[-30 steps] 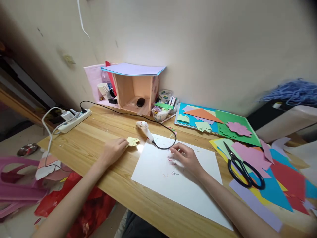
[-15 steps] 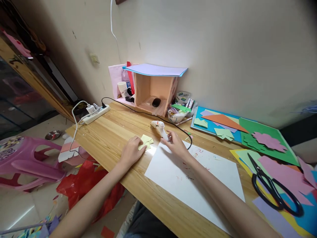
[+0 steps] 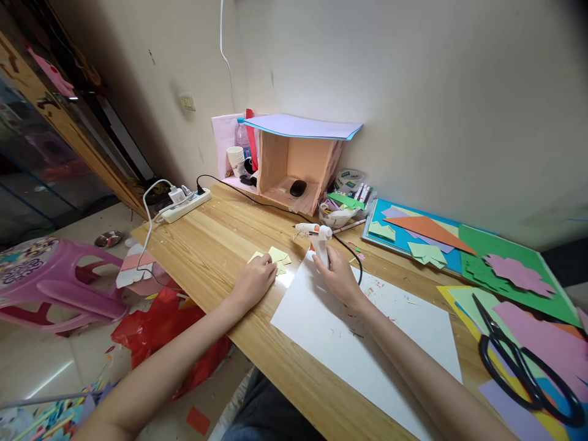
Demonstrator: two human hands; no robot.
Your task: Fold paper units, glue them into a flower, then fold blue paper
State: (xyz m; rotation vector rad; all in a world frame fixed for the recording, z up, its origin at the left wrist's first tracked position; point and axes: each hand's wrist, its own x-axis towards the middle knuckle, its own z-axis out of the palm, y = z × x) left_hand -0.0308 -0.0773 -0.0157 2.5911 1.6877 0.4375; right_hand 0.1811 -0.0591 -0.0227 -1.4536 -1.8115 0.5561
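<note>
white plastic glue gun (image 3: 321, 242) with small orange parts is in my right hand (image 3: 339, 280), near the far left corner of a white rectangular paper sheet (image 3: 395, 373) flecked with colour. the fingers of that hand are wrapped round the handle, and the nozzle points to the left. its thin black cord (image 3: 361, 272) loops beside my hand and runs back along the wooden desk (image 3: 202, 245) to a long white power strip (image 3: 186, 209). my left hand (image 3: 256, 282) rests with bent fingers at the pale yellow folded paper pieces (image 3: 279, 255); it covers part of them, and i cannot tell whether the fingertips pinch one or only press on it. to my right, large scissors with black loop handles (image 3: 497, 334) lie on overlapping coloured paper sheets (image 3: 539, 334). behind these, a flat blue rectangular board (image 3: 454, 262) carries an orange paper triangle (image 3: 432, 231). against the wall (image 3: 413, 122) stands an open peach-coloured box (image 3: 272, 162) with a lilac sheet (image 3: 305, 127) on top and a black computer mouse (image 3: 298, 188) inside.
</note>
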